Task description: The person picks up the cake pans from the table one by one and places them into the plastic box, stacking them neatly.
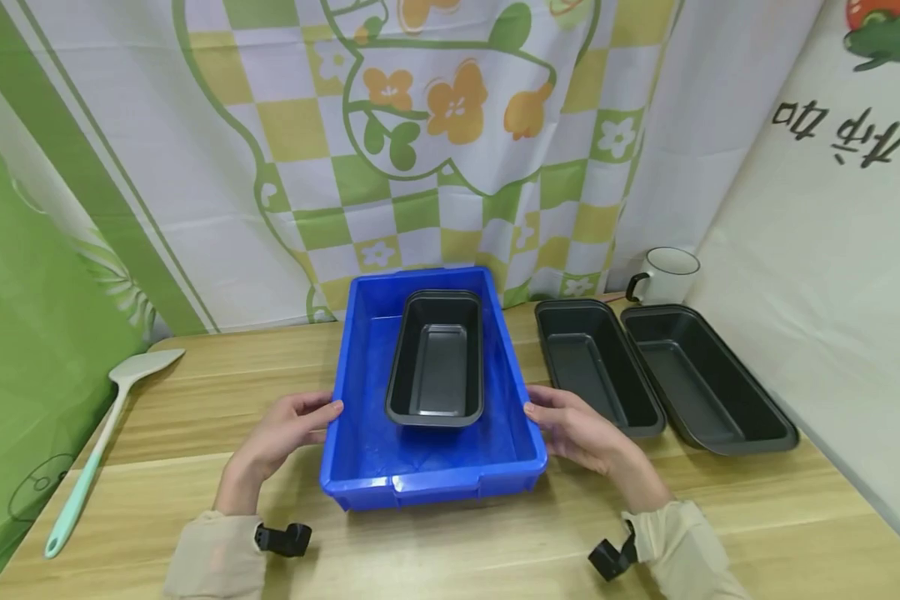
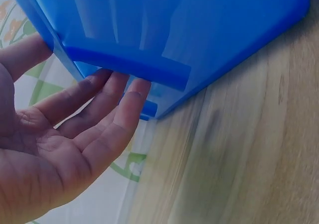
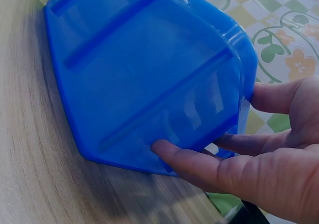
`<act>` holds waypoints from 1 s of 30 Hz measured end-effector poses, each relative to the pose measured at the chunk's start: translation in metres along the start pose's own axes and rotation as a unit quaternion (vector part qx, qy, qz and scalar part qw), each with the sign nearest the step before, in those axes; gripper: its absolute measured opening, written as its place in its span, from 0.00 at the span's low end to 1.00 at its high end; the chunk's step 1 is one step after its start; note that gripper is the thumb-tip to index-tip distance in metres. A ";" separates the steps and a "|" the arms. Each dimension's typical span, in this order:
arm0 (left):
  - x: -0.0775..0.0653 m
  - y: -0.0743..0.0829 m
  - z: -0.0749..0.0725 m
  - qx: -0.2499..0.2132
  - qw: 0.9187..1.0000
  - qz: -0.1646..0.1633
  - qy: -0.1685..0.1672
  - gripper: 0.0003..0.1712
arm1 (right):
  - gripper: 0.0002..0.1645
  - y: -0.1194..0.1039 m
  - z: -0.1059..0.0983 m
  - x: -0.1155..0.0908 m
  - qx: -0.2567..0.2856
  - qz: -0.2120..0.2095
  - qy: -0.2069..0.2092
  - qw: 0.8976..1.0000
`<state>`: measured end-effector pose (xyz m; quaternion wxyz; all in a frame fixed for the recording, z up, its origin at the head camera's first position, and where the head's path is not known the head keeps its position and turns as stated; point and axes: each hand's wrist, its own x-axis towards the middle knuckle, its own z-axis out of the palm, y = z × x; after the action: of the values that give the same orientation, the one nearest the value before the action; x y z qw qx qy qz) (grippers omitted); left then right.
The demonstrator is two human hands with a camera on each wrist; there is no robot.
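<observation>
A blue plastic bin (image 1: 369, 454) stands at the middle of the wooden table, against the curtain side. Inside it lies a dark loaf pan (image 1: 441, 367), lengthwise and shifted toward the bin's right wall. My left hand (image 1: 281, 433) grips the bin's left side, thumb at the rim and fingers (image 2: 130, 102) hooked beneath the ledge on its outer wall. On the opposite side my right hand (image 1: 581, 432) holds the bin the same way, its thumb on the rim and the other fingers (image 3: 184, 160) against the outer wall below.
Two more dark loaf pans, a nearer-centre one (image 1: 592, 367) and an outer one (image 1: 708, 379), sit side by side at the right. Behind them stands a white mug (image 1: 667, 279) with a black handle. A spatula (image 1: 108, 429) with a mint handle lies along the left edge.
</observation>
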<state>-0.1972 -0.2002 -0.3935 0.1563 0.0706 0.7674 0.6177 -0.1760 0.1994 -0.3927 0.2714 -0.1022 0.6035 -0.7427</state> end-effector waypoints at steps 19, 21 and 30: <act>-0.001 0.010 0.006 -0.072 0.997 -0.027 0.026 0.29 | 0.34 -0.041 -0.010 -0.032 -0.094 -0.082 0.126 0.984; 0.000 0.011 0.007 -0.077 0.996 -0.030 0.024 0.29 | 0.29 -0.044 -0.017 -0.039 -0.087 -0.107 0.142 0.980; 0.003 0.011 0.011 -0.072 0.996 -0.037 0.033 0.27 | 0.17 -0.045 -0.075 -0.079 -0.021 -0.187 0.176 0.966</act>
<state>-0.1968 -0.1867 -0.3855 0.1587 0.0106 0.7280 0.6669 -0.1587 0.3099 -0.3545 0.0151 -0.0869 0.6273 -0.7738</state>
